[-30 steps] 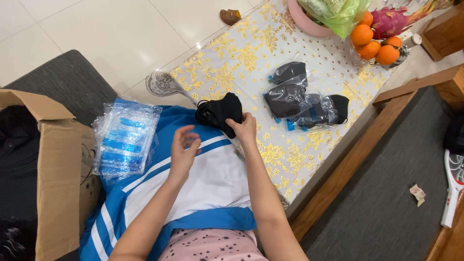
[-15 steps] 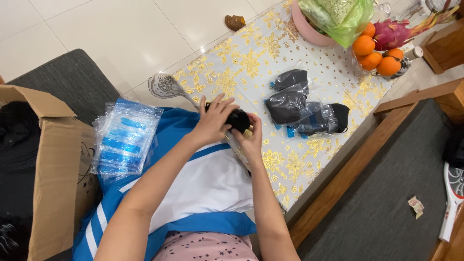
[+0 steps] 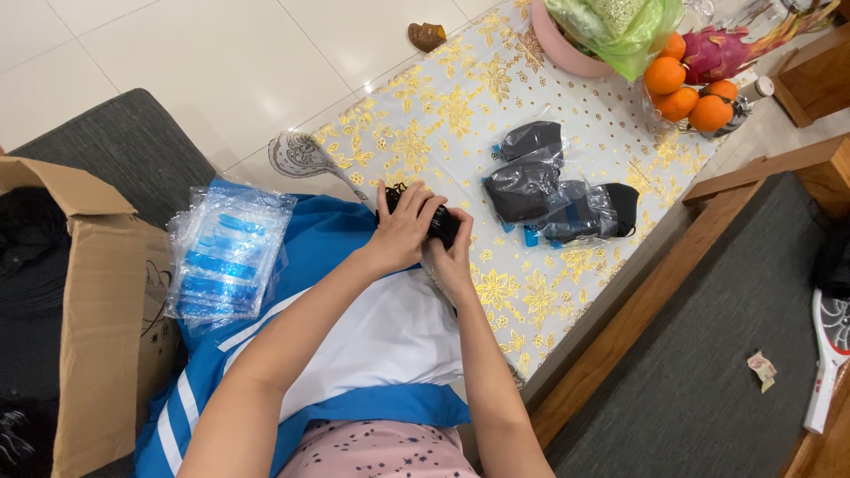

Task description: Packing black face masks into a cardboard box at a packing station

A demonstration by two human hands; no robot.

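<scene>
at the edge of a low table [image 3: 460,106] w/ a white-and-gold floral cover, seen from the head cam looking down: a person's two bare hands meet over a small black cloth item [image 3: 440,223], bunched up at the table's near edge, just above a blue-and-white garment [image 3: 354,336] spread over the lap. left hand [image 3: 405,228] lies curled over the top of the black item, fingers wrapped round it; right hand [image 3: 453,257] pinches it from below, thumb & fingers closed on the cloth. most of the item is hidden by the hands, so its exact kind can't be told.

on the table, just right of the hands but apart from them, approx. three clear plastic packets of dark cloth pieces [image 3: 549,186] lie overlapping. further up the table: a pink bowl [image 3: 567,53] w/ a green plastic bag [image 3: 620,26] in it, oranges [image 3: 686,88] and a pink dragon fruit [image 3: 722,53] beside it. a small brown object [image 3: 428,35] sits on the white tiled floor past the table's far corner.

left of the lap, a stack of empty clear bags w/ blue strips [image 3: 226,257] rests on the grey seat cushion [image 3: 115,150], next to an open cardboard box [image 3: 97,319] holding dark cloth. lower right, on the grey rug [image 3: 708,354], a folded scrap of paper [image 3: 761,370].
</scene>
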